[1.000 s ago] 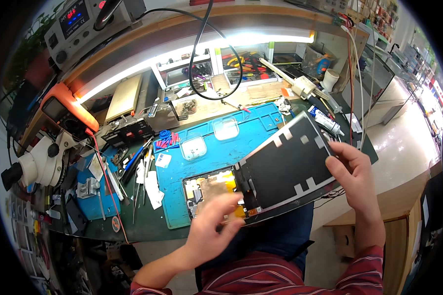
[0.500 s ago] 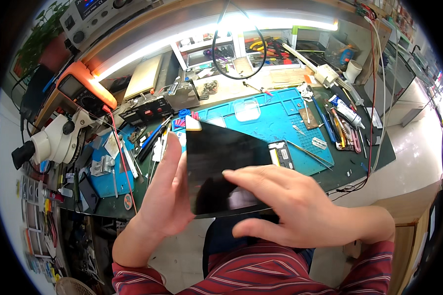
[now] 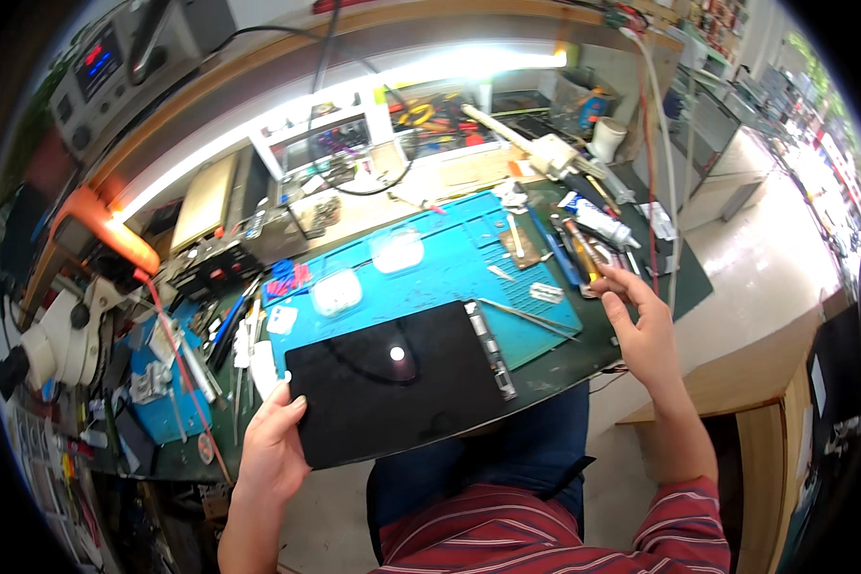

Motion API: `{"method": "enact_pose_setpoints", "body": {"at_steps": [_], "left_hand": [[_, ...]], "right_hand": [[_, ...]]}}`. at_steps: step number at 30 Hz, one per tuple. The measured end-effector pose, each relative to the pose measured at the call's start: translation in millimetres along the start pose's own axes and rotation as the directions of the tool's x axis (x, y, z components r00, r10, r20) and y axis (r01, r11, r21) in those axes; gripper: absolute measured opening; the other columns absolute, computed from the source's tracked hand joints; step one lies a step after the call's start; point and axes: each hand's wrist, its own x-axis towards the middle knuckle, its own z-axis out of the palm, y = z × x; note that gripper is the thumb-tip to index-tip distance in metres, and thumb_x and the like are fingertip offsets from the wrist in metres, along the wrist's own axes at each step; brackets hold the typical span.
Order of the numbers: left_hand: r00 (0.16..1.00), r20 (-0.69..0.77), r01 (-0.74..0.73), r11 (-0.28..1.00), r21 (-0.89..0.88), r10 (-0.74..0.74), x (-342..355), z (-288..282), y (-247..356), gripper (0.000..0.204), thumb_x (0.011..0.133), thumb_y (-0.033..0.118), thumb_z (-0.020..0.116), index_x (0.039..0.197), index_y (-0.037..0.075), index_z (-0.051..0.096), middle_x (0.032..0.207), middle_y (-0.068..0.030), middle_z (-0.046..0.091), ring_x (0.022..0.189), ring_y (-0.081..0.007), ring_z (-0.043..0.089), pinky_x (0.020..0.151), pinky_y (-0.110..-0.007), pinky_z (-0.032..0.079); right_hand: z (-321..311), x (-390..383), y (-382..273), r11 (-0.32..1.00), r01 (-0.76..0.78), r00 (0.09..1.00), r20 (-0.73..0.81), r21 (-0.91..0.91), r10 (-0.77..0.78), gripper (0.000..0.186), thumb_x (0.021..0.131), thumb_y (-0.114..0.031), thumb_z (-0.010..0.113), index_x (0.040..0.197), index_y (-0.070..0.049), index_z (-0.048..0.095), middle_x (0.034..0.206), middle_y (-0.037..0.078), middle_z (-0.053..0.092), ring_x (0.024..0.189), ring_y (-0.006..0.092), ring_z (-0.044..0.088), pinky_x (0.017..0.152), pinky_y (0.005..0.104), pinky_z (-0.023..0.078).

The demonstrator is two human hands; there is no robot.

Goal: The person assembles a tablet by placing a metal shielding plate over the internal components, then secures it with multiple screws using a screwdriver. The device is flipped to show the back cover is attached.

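A black glossy screen panel [image 3: 383,383], tablet-sized, lies glass up at the near edge of the workbench. My left hand [image 3: 275,435] grips its left edge, thumb on top. Beyond the panel's right side shows a narrow strip of an opened device's inner parts [image 3: 491,352]; the rest is hidden under the panel. My right hand [image 3: 644,330] is raised by the hand tools on the right, thumb and forefinger apart. Its fingertips come close to a yellow-and-black handled tool [image 3: 585,260]; whether they touch it I cannot tell. Tweezers [image 3: 531,318] lie on the blue mat [image 3: 450,258].
Two clear plastic trays [image 3: 397,251] sit on the mat. A white tube [image 3: 598,220] lies among tools at the right. An orange multimeter [image 3: 115,230] and white microscope [image 3: 53,344] stand left. Cables [image 3: 655,191] hang down at the right.
The panel has gone from tilted up in front of me to lying flat over the opened device. My right hand has left the glass and moved right, toward the tools. The view has shifted.
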Motion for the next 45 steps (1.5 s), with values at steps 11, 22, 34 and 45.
{"method": "enact_pose_setpoints", "body": {"at_steps": [11,22,34,45], "left_hand": [[0.997,0.072,-0.028,0.998,0.059,0.024,14,-16,-15,0.05,0.109,0.006,0.051,0.156,-0.005,0.044,0.153,-0.0185,0.058,0.14,-0.0282,0.058,0.118,-0.044,0.047],[0.993,-0.058,-0.066,0.889,0.454,0.104,-13,-7,23,0.066,0.111,0.022,0.057,0.169,0.005,0.03,0.166,-0.0188,0.044,0.148,-0.0251,0.051,0.104,-0.038,0.058],[0.996,-0.082,0.043,0.949,0.311,-0.018,-16,-4,26,0.073,0.108,0.016,0.063,0.169,0.0,0.025,0.171,-0.0271,0.03,0.16,-0.0404,0.03,0.126,-0.058,0.037],[0.973,-0.231,0.069,0.963,0.261,-0.007,-47,-5,39,0.065,0.108,0.016,0.062,0.165,0.004,0.035,0.163,-0.0218,0.046,0.155,-0.0367,0.04,0.122,-0.057,0.041]], "right_hand": [[-1,-158,172,0.144,-0.331,0.423,0.01,0.933,0.906,0.026,0.111,-0.027,0.056,0.111,-0.005,0.069,0.083,0.001,0.066,0.065,0.012,0.057,0.059,0.0242,0.046],[81,-154,313,-0.663,-0.04,0.352,0.631,0.748,0.691,0.041,0.112,-0.032,0.052,0.108,0.008,0.061,0.089,0.013,0.073,0.074,0.0216,0.074,0.064,0.0283,0.065],[103,-166,333,-0.542,0.069,0.34,0.491,0.837,0.802,0.039,0.105,-0.016,0.039,0.129,0.0,0.067,0.13,0.029,0.061,0.118,0.0356,0.068,0.1,0.049,0.063],[191,-153,421,-0.67,0.21,0.354,0.584,0.712,0.731,0.006,0.099,-0.001,0.06,0.094,-0.002,0.062,0.082,0.01,0.064,0.067,0.025,0.066,0.061,0.0318,0.06]]}}
